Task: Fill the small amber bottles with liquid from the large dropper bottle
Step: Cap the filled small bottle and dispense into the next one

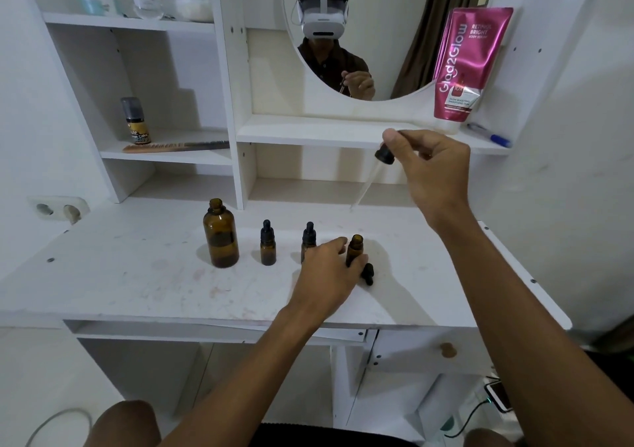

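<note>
One large bottle (pixel 221 237) is counted at nine o'clock, two capped small bottles (pixel 268 245) centrally, one open small bottle (pixel 354 249) at three o'clock, one dropper (pixel 384 154), one loose cap (pixel 367 274).

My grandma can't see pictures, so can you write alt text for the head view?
A person's right hand holds up a glass dropper while the left hand steadies an open small amber bottle on a white desk. Two capped small bottles and an open large amber bottle stand to its left.

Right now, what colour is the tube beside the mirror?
Shiny pink tube with a white cap, clearest in the head view.
</note>
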